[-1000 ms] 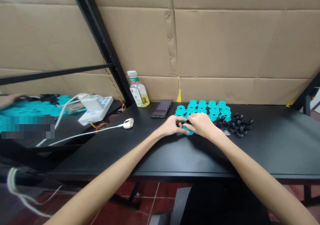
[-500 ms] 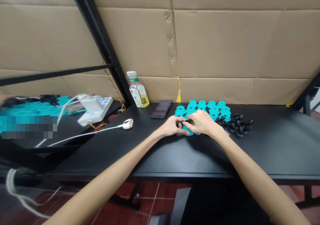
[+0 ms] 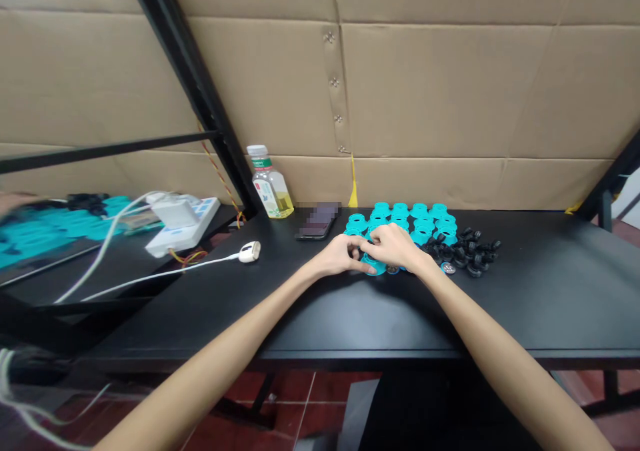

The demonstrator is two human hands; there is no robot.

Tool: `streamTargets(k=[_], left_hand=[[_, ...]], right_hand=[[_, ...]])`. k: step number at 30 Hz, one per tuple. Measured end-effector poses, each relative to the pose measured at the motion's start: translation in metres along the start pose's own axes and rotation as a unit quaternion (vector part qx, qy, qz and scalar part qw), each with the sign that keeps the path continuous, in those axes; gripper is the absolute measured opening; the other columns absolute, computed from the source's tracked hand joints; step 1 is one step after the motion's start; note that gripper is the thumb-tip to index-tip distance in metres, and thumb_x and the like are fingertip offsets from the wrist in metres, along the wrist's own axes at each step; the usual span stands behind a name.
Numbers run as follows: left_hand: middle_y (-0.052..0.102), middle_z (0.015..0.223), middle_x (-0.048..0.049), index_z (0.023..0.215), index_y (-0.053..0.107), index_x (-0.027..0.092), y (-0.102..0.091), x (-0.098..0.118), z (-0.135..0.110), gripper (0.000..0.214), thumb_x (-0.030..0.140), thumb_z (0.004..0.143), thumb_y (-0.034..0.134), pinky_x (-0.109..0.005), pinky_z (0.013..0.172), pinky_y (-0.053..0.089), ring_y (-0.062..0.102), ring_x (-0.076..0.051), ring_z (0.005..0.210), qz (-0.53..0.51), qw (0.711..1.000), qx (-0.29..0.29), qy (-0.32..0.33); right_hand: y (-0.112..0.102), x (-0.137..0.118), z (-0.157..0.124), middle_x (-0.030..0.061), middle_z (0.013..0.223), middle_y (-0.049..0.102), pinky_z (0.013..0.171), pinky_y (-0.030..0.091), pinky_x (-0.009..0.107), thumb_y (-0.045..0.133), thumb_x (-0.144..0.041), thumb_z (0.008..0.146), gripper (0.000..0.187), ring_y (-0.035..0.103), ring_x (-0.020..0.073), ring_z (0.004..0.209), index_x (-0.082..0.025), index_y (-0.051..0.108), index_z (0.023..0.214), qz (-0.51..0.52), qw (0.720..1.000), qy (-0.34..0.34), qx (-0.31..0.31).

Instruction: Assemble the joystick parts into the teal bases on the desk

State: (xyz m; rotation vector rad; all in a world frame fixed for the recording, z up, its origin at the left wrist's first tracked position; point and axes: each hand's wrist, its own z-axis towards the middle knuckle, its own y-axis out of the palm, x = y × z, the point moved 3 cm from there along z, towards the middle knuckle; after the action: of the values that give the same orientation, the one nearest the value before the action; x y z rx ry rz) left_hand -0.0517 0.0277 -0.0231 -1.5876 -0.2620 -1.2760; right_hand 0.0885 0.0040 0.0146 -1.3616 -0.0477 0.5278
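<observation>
My left hand [image 3: 339, 256] is curled around the near side of a round teal plastic part [image 3: 375, 266], thumb lying along its front edge. That part rests on the black tabletop. Over it, my right hand [image 3: 396, 245] has its fingers bent down and pinched against the part's top, close to my left fingertips. Whatever sits between the right fingertips is hidden. Rows of similar teal parts [image 3: 420, 212] stand just behind my hands. To the right of my right hand lies a heap of small black plastic pieces [image 3: 470, 254], with a metallic disc [image 3: 449, 269] in front.
A bottle of yellow liquid [image 3: 270, 187] and a phone [image 3: 318, 223] stand at the back left. A white cable [image 3: 175, 277] ends in a pale plug. On the neighbouring table are a power strip [image 3: 185, 227], more teal parts [image 3: 45, 234] and another person's blurred hand [image 3: 17, 203].
The view has shifted slightly. My right hand's fingers have moved a little over the teal part, while my left hand keeps its grip. The disc beside my right forearm shows more fully.
</observation>
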Motion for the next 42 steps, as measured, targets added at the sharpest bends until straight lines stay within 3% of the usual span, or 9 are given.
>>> streamTargets(k=[8,12,15,19,26,31,35,39,42], left_hand=[[0.033,0.049,0.0102,0.087,0.065,0.012,-0.001,-0.003,0.001,0.049,0.043,0.053,0.083,-0.021,0.048,0.024,0.029,-0.007,0.049,0.009,1.0,-0.009,-0.007],[0.032,0.049,0.0095,0.079,0.065,0.012,-0.001,-0.003,0.001,0.046,0.046,0.055,0.082,-0.021,0.047,0.022,0.028,-0.007,0.048,0.025,1.0,-0.007,-0.006],[0.032,0.049,0.0092,0.082,0.066,0.012,-0.001,-0.004,0.001,0.046,0.048,0.056,0.081,-0.021,0.047,0.021,0.027,-0.007,0.048,0.028,1.0,-0.01,0.002],[0.033,0.052,0.009,0.097,0.069,0.012,0.0,-0.004,0.001,0.055,0.046,0.056,0.081,-0.021,0.048,0.023,0.028,-0.008,0.05,0.016,1.0,-0.009,0.002],[0.035,0.051,0.009,0.104,0.069,0.01,0.0,-0.002,0.001,0.064,0.047,0.054,0.082,-0.021,0.048,0.024,0.028,-0.008,0.05,0.025,1.0,-0.011,-0.015],[0.035,0.05,0.0091,0.102,0.069,0.011,0.0,0.0,0.0,0.062,0.049,0.055,0.082,-0.021,0.048,0.023,0.028,-0.007,0.049,0.037,0.999,0.0,-0.014],[0.035,0.052,0.0086,0.097,0.069,0.012,0.0,0.0,0.001,0.056,0.047,0.055,0.081,-0.021,0.048,0.023,0.028,-0.008,0.049,0.033,0.999,0.001,-0.007],[0.033,0.051,0.0088,0.091,0.069,0.012,0.0,0.0,0.001,0.052,0.047,0.055,0.082,-0.021,0.047,0.022,0.027,-0.008,0.049,0.039,0.999,0.003,-0.009],[0.032,0.05,0.0092,0.095,0.069,0.012,0.0,0.0,0.001,0.053,0.047,0.057,0.081,-0.021,0.048,0.022,0.027,-0.008,0.049,0.048,0.999,-0.003,-0.015]], right_hand=[[0.002,0.003,0.002,0.0071,0.059,0.059,0.049,0.024,0.026,0.039,-0.058,0.089,0.058,0.048,0.0144,0.054,-0.016,0.062,0.058,0.012,0.998,0.056,-0.028],[-0.011,0.004,-0.004,0.008,0.058,0.059,0.053,0.028,0.026,0.036,-0.069,0.085,0.067,0.053,0.0175,0.059,-0.016,0.062,0.055,0.004,0.998,0.064,-0.008],[-0.02,0.005,-0.007,0.0055,0.064,0.063,0.056,0.03,0.025,0.043,-0.057,0.089,0.052,0.054,0.0158,0.063,-0.016,0.069,0.07,0.042,0.999,0.02,0.021],[-0.021,0.006,-0.007,0.0018,0.077,0.067,0.06,0.033,0.022,0.053,-0.031,0.088,0.024,0.055,0.0117,0.067,-0.019,0.071,0.098,0.129,0.988,-0.078,-0.008],[-0.019,0.01,-0.006,0.0008,0.061,0.061,0.055,0.031,0.021,0.056,-0.038,0.088,0.028,0.051,0.0101,0.055,-0.013,0.067,0.082,0.146,0.987,-0.05,-0.045],[-0.019,0.016,-0.007,0.0012,0.061,0.059,0.052,0.025,0.023,0.058,-0.049,0.083,0.037,0.047,0.0111,0.057,-0.016,0.06,0.066,0.05,0.999,-0.009,0.009],[-0.015,0.01,-0.009,0.0021,0.055,0.055,0.051,0.022,0.024,0.048,-0.056,0.088,0.05,0.045,0.0122,0.055,-0.017,0.058,0.057,-0.003,1.0,-0.014,-0.001],[-0.015,0.002,-0.013,0.0062,0.055,0.058,0.053,0.025,0.025,0.034,-0.061,0.092,0.064,0.052,0.0154,0.058,-0.016,0.064,0.057,-0.045,0.999,-0.02,-0.008],[-0.023,0.002,-0.017,0.0084,0.065,0.064,0.056,0.028,0.025,0.031,-0.056,0.095,0.062,0.057,0.0171,0.065,-0.016,0.069,0.066,-0.05,0.999,-0.005,0.01]])
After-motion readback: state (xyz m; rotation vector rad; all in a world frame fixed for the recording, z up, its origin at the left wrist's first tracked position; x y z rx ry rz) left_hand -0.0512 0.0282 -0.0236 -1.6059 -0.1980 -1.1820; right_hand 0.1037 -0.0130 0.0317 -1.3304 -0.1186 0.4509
